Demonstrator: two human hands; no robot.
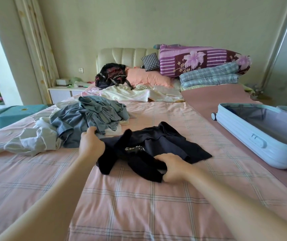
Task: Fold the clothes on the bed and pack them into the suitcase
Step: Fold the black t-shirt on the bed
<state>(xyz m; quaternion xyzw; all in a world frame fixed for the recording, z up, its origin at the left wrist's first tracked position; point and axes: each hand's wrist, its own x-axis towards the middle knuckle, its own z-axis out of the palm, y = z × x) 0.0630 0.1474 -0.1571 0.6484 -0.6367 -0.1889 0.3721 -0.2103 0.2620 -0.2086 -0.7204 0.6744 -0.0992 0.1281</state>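
Observation:
A crumpled black T-shirt [156, 145] with a white print lies in the middle of the pink checked bed [139, 206]. My left hand [91, 144] grips its far left edge. My right hand [173, 168] pinches its near edge, fingers closed on the cloth. Just behind the left hand is a heap of grey-blue clothes [90, 117], with white garments [31, 141] spread to its left. A light blue suitcase [253, 138] lies open on the right side of the bed, its grey lining bare in the half I can see.
At the head of the bed sit a black backpack [112, 75], a pink pillow [149, 78], a checked cushion [150, 61] and folded quilts [203, 66]. A bedside table [66, 91] stands at the left, with a teal box [17, 113] on the floor.

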